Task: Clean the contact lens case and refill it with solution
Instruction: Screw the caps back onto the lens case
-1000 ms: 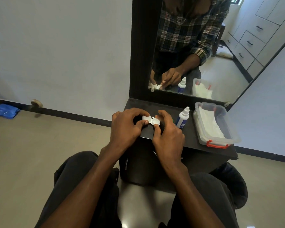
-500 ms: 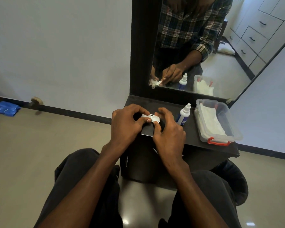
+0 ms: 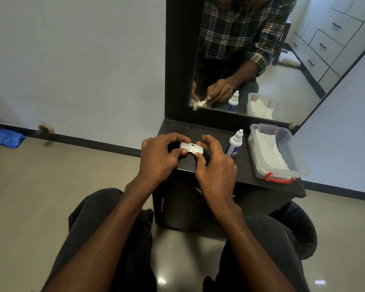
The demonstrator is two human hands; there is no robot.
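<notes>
Lens case pinched over the desk's front edge.
White contact lens case [image 3: 191, 147]: light, stiff, slick plastic; best held by its rims. Left hand [image 3: 158, 159] and right hand [image 3: 214, 165] each grip one well. Solution bottle [image 3: 234, 143] stands just beside.

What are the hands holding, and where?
The white lens case: left hand pinches its left cup, right hand its right cup.

A dark cabinet [image 3: 261, 182] under a mirror bears three things – a white lens case [image 3: 191, 148] near its front left edge, an upright white bottle [image 3: 234, 143] beside it, and a clear tub [image 3: 276, 152] with red clips at the right
</notes>
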